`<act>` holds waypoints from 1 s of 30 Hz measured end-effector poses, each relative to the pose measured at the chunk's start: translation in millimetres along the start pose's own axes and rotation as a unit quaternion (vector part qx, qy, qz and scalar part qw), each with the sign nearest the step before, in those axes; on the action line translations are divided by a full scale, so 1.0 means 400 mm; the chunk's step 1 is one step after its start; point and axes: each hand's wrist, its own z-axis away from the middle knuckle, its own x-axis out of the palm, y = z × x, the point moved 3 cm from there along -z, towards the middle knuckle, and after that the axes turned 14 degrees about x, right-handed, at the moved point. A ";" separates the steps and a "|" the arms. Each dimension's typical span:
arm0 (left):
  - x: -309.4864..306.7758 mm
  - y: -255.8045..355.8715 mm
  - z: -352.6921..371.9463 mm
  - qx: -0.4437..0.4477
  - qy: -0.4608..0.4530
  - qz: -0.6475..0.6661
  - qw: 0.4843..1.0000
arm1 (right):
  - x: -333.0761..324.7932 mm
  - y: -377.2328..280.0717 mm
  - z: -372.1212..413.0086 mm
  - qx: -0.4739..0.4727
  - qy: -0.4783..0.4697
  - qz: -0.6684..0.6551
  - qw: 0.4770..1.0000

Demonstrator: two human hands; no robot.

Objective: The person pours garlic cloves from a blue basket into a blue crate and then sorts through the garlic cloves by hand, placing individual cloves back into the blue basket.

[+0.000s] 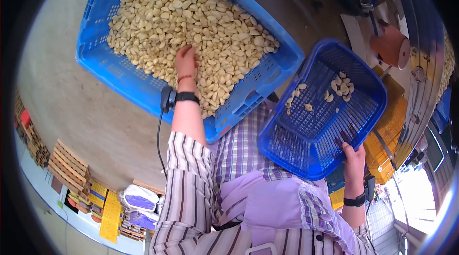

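A large light-blue crate (119, 75) is heaped with pale, flat, nut-like pieces (191, 21). My left hand (186, 65), wearing a red string and a black band at the wrist, reaches onto the heap with its fingers bent down; the fingertips are partly hidden among the pieces. At the right, my right hand (353, 159) grips the near right edge of a dark-blue basket (313, 162), thumb outside and fingers showing through the slotted wall. Several of the same pieces lie scattered in the basket, which is tilted beside the crate.
Wooden pallets (69, 166) and yellow crates (111, 217) stand at the lower left. To the right are orange crates (389, 111), a reddish container (389, 47) and a curved metal surface (423, 64). Cables run from both wrists.
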 end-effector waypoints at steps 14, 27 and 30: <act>0.073 0.171 0.234 -0.060 -0.309 0.037 0.948 | 0.067 0.043 0.086 0.006 0.004 -0.063 0.998; 0.120 0.039 0.298 0.234 -0.330 -0.426 0.809 | 0.070 0.023 0.162 0.034 0.038 -0.058 0.997; 0.009 0.041 0.222 -0.127 -0.289 0.030 0.949 | 0.072 0.014 0.161 0.027 0.044 -0.067 0.996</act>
